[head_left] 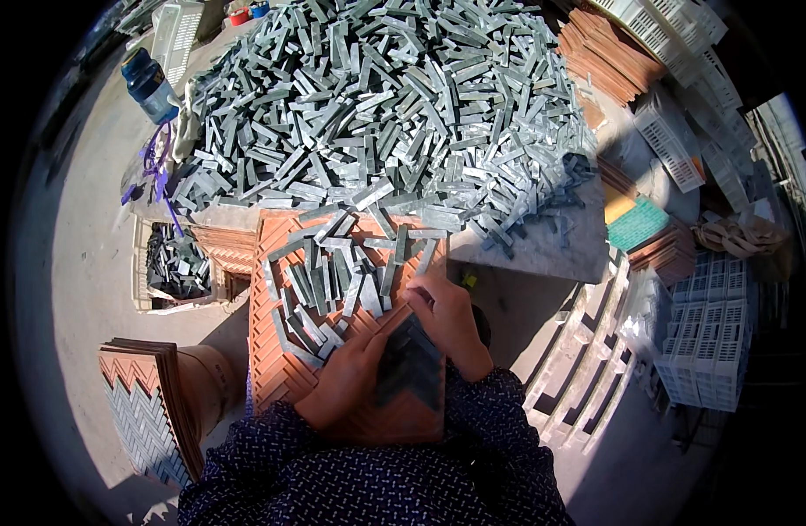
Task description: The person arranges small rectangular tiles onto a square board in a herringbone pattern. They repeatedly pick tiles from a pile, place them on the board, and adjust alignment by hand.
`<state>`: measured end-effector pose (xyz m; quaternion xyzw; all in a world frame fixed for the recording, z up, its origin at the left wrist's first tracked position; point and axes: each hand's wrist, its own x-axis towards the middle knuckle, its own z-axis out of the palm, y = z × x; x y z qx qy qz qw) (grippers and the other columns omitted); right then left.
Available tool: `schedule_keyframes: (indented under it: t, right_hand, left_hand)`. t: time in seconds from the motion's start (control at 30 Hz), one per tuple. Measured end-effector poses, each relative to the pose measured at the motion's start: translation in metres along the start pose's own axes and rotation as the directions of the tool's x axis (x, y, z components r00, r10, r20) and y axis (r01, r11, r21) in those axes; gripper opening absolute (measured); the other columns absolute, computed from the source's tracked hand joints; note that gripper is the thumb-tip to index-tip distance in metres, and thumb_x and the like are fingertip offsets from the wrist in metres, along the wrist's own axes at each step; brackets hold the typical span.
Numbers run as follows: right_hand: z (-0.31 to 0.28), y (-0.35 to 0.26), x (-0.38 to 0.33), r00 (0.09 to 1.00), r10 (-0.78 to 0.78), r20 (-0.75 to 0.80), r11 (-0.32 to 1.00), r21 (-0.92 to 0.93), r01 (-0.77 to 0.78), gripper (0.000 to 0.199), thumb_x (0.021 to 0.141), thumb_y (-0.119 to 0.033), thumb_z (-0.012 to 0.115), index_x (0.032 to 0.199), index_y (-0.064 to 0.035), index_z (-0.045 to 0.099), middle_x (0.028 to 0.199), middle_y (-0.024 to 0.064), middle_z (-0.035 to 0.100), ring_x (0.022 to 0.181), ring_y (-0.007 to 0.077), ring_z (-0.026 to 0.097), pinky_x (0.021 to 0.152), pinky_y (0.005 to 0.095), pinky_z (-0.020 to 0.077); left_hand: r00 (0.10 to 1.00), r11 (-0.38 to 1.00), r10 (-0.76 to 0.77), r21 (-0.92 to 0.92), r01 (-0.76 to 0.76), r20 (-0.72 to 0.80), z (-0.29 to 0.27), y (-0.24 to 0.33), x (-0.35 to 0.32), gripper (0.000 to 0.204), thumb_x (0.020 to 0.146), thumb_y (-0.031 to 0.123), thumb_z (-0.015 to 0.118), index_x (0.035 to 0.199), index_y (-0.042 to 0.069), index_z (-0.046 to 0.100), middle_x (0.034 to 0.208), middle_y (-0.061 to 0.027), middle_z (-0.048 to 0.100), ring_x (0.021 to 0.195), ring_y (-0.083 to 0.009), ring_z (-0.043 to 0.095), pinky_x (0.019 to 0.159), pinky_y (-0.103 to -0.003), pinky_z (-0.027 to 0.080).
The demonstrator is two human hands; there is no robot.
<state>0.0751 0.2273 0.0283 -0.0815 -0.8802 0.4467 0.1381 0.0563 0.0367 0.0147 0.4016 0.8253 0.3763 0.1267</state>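
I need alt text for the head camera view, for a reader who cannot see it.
Seen from above, a person's left hand and right hand press small grey stone strips into an orange herringbone tray on their lap. Behind it, a big pile of grey strips covers a table; white crates stand at right.

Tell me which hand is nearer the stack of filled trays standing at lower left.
Left. The left hand rests on the orange tray, on the side toward the stack of filled trays. The right hand works farther right, at the tray's other edge.
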Motion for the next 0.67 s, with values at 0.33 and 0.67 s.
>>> schedule_keyframes:
  t: [0.33, 0.67]
  right_hand:
    - [0.027, 0.010, 0.016, 0.959, 0.282, 0.003, 0.957, 0.067, -0.282, 0.028, 0.071, -0.014, 0.073, 0.090, -0.0015, 0.055, 0.074, 0.0098, 0.064, 0.067, 0.0202, 0.063, 0.061, 0.0309, 0.0497]
    - [-0.017, 0.006, -0.041, 0.990, 0.140, -0.026, 0.953, -0.266, -0.142, 0.022, 0.073, -0.005, 0.069, 0.093, -0.0039, 0.063, 0.080, 0.0118, 0.063, 0.068, 0.0187, 0.064, 0.062, 0.0293, 0.0507]
  left_hand:
    - [0.999, 0.999, 0.020, 0.033, -0.019, -0.041, -0.017, 0.008, 0.011, 0.030, 0.074, 0.004, 0.054, 0.104, 0.003, 0.055, 0.096, -0.0139, 0.057, 0.078, -0.0299, 0.060, 0.063, -0.038, 0.051]
    - [0.984, 0.926, 0.159, 0.359, -0.121, -0.079, -0.003, -0.021, 0.054, 0.035, 0.070, 0.014, 0.066, 0.103, 0.005, 0.058, 0.112, -0.0105, 0.054, 0.104, -0.0289, 0.049, 0.087, -0.043, 0.041]
